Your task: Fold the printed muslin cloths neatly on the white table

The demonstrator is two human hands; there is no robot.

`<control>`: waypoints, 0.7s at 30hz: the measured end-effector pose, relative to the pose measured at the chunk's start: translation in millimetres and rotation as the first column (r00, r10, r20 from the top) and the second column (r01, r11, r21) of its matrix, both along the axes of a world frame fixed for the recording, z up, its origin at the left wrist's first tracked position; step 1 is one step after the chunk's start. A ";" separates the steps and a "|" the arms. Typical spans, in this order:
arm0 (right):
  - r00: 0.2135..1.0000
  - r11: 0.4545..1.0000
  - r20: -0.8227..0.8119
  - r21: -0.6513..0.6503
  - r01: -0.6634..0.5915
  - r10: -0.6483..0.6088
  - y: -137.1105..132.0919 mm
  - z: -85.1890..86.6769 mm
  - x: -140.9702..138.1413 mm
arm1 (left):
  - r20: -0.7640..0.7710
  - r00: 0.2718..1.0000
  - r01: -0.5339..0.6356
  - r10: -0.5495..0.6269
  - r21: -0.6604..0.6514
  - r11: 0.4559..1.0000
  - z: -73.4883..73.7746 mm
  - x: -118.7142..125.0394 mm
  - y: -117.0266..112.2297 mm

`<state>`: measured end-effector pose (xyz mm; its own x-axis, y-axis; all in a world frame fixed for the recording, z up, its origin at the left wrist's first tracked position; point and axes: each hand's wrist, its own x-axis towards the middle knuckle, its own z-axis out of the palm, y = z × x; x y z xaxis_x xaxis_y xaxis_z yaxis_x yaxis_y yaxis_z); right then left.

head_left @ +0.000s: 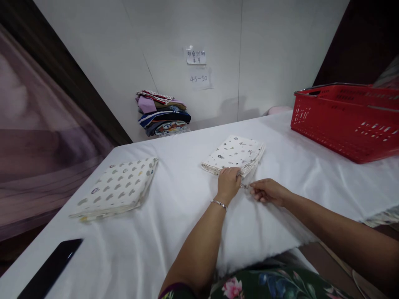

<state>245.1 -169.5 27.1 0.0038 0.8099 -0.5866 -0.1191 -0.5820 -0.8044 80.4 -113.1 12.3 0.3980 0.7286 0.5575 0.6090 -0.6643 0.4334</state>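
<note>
A folded white cloth with small scattered prints lies on the white-covered table, straight ahead of me. At its near edge, my left hand is closed, fingers wrapped over the fabric. My right hand is just to the right, its thumb and fingers pinched at a thin end of fabric by the cloth's near right corner. That end is small and partly hidden by the fingers. Another folded cloth, cream with grey mushroom-like prints, lies flat to the left, apart from both hands.
A red plastic basket stands at the table's right. Beyond the far edge, a stack of folded textiles sits against the wall under paper signs. A dark phone-like slab lies at the near left. Pinkish sheer fabric hangs at left.
</note>
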 end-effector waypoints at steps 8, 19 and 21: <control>0.983 0.989 -0.184 -0.148 -0.016 -0.012 5.2 0.3 -12.9 | 0.020 1.000 0.014 -0.015 0.072 0.997 0.3 -1.8 0.8; 0.985 0.995 -0.156 -0.080 0.059 -0.071 7.7 -7.3 -22.0 | 0.025 0.999 0.020 -0.022 0.063 0.998 0.9 -1.3 0.6; 0.985 0.995 -0.154 -0.063 0.074 -0.083 7.9 -8.3 -21.6 | 0.025 0.999 0.025 -0.026 0.065 0.998 0.2 -1.6 1.0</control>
<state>223.5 -161.6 18.8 -0.0295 0.7758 -0.6303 -0.2876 -0.6105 -0.7380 78.8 -112.1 12.5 0.4011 0.6806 0.6131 0.5809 -0.7065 0.4042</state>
